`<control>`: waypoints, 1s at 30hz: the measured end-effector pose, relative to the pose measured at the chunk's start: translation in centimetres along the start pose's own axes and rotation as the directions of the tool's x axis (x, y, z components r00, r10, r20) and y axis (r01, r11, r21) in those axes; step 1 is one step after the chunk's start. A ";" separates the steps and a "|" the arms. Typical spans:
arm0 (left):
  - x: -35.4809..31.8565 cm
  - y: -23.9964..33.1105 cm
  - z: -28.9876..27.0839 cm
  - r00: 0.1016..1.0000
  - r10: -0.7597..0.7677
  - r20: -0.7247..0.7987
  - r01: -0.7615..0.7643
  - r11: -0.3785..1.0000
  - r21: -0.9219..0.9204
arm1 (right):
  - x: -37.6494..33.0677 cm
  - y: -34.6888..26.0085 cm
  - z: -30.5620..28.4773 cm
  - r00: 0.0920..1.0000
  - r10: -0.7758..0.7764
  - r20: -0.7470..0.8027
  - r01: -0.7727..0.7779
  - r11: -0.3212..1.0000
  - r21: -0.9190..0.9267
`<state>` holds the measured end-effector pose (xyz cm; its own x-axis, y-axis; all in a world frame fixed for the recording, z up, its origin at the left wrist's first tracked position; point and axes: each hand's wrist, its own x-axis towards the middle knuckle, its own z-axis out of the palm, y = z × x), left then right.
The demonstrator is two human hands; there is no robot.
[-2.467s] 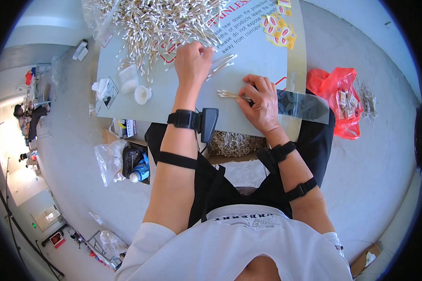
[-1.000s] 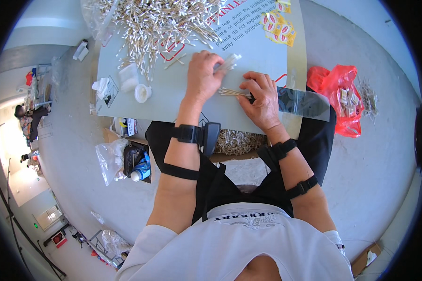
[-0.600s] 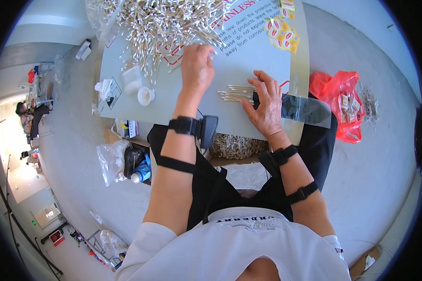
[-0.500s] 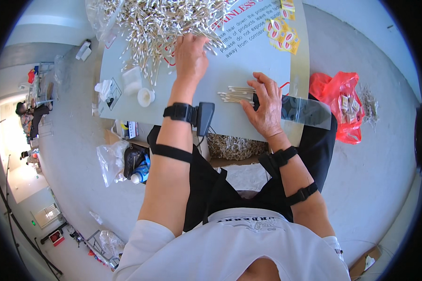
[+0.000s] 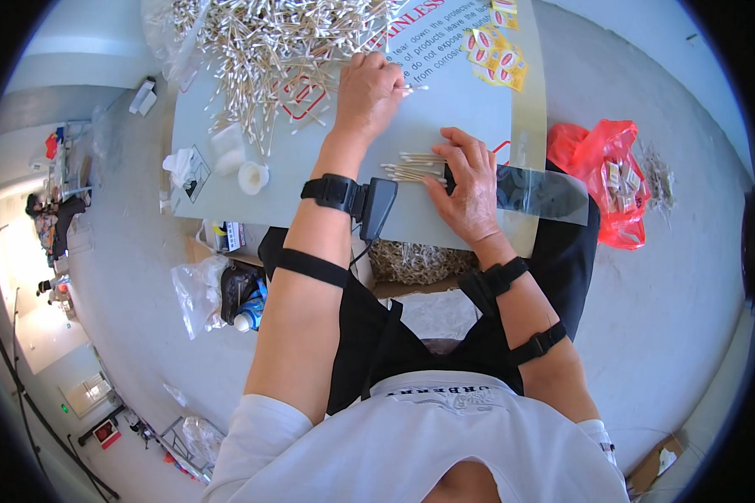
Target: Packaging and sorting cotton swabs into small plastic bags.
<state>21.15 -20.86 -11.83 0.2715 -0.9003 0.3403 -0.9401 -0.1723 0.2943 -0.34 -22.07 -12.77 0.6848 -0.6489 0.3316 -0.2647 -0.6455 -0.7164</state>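
Observation:
A large heap of cotton swabs (image 5: pixel 268 50) covers the far left of the table. At its right edge is my left hand (image 5: pixel 367 94), fingers curled closed on a few cotton swabs; white tips stick out at its right side. Nearer and to the right, my right hand (image 5: pixel 471 186) rests on the table around a small flat bundle of cotton swabs (image 5: pixel 407 169). Thumb and forefinger lie on either side of this bundle, whose right ends are hidden under the hand. Beneath the right wrist, a dark see-through plastic strip (image 5: pixel 545 194) reaches past the table edge.
A small white round tub (image 5: pixel 253 177) and crumpled white tissue (image 5: pixel 179 166) lie on the left of the table. Yellow packet labels (image 5: pixel 499 60) lie far right. A red plastic bag (image 5: pixel 619 193) with small packs is beyond the right edge. Below the table stands a box of swabs (image 5: pixel 419 261).
My left hand has moved right, out of the heap's edge, with cotton swab tips now showing beside its fingers. My right hand stays over the small bundle.

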 end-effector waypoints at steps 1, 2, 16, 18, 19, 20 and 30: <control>-0.2 0.5 0.1 1.000 -0.011 0.011 0.012 0.999 -0.045 | 0.0 0.0 0.0 1.000 -0.005 -0.003 0.005 1.000 0.006; -0.3 0.8 0.1 1.000 -0.009 0.014 0.009 0.999 -0.049 | 0.0 0.1 0.0 1.000 0.000 -0.004 0.000 1.000 0.003; -3.4 1.9 -0.8 0.988 -0.146 0.047 0.149 0.986 -0.071 | -0.2 0.2 0.2 0.994 0.044 -0.101 -0.027 0.987 0.161; -4.3 2.7 -0.5 0.991 -0.134 0.003 0.134 0.986 -0.104 | -0.2 0.1 0.3 0.990 0.055 -0.129 -0.032 0.985 0.168; -4.8 3.0 -0.3 0.991 -0.124 -0.043 0.117 0.984 -0.133 | -0.1 0.1 0.3 0.986 0.062 -0.157 -0.034 0.983 0.178; -5.1 3.1 -0.3 0.991 -0.124 -0.041 0.118 0.984 -0.136 | -0.2 0.2 0.3 0.986 0.065 -0.155 -0.037 0.984 0.176; -4.5 0.3 -1.5 0.952 -0.283 -0.119 0.263 0.952 -0.157 | 0.1 0.8 0.5 0.959 0.213 -0.186 -0.155 0.946 0.284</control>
<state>19.94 -16.25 -11.91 0.5487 -0.7606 0.3469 -0.7911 -0.3384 0.5095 -0.14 -22.42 -13.62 0.4738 -0.8351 0.2794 -0.1640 -0.3954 -0.9037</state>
